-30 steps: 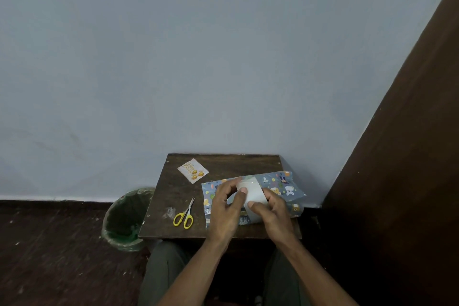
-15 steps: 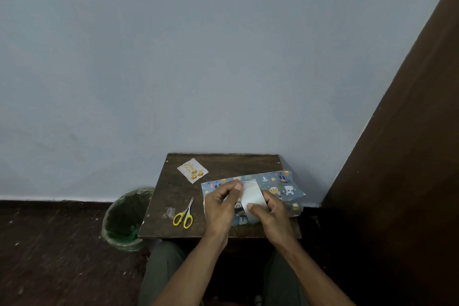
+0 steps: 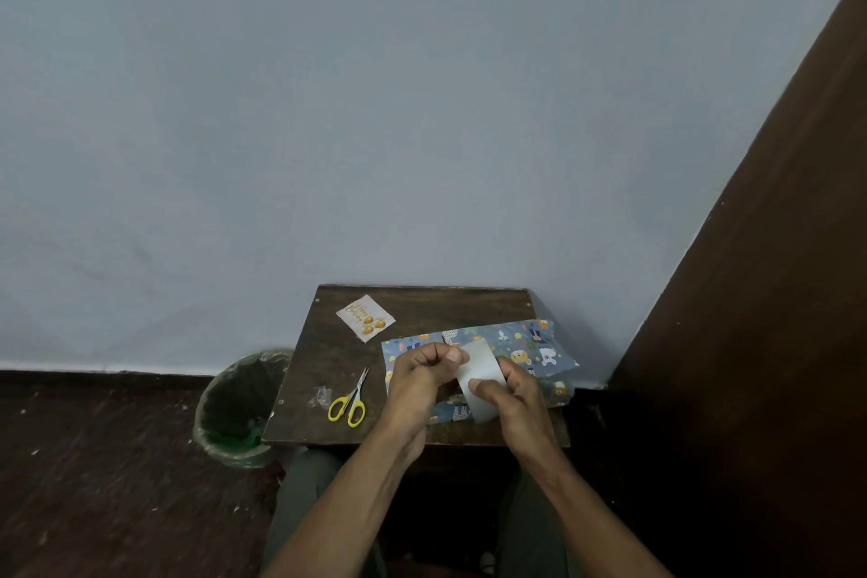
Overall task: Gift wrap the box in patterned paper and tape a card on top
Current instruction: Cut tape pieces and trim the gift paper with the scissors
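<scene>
Both hands meet over the near right part of a small dark wooden table, its top scuffed and grainy, square-cornered, pushed against a pale blue wall. Between them is a wide band of whitish, translucent tape, smooth and slightly glossy; whether it is a roll or a loose strip I cannot tell. Its long axis runs from the far left, by the left thumb, toward the near right, under the right hand.

The left hand has its fingers curled in tight, and thumb and forefinger pinch the far end of the tape. The right hand wraps around the near part, thumb lying across the tape's face.

Under the hands lies the paper, thin and crinkled, blue-grey with small cartoon animals in orange, white and yellow. It stretches across the right half of the table, long axis left to right, its right end overhanging the table's edge and rumpled. The box itself I cannot make out; the hands and paper hide whatever is beneath.

The card sits well apart at the far left of the table, a small cream square turned cornerwise like a diamond, with gold script and orange round shapes. Scissors with yellow plastic loops and thin steel blades lie nearer, tips pointing away and a bit right. Just left of them is a small crumpled clear scrap.

A round bin lined with green plastic stands on the dark floor beside the table's left edge.
</scene>
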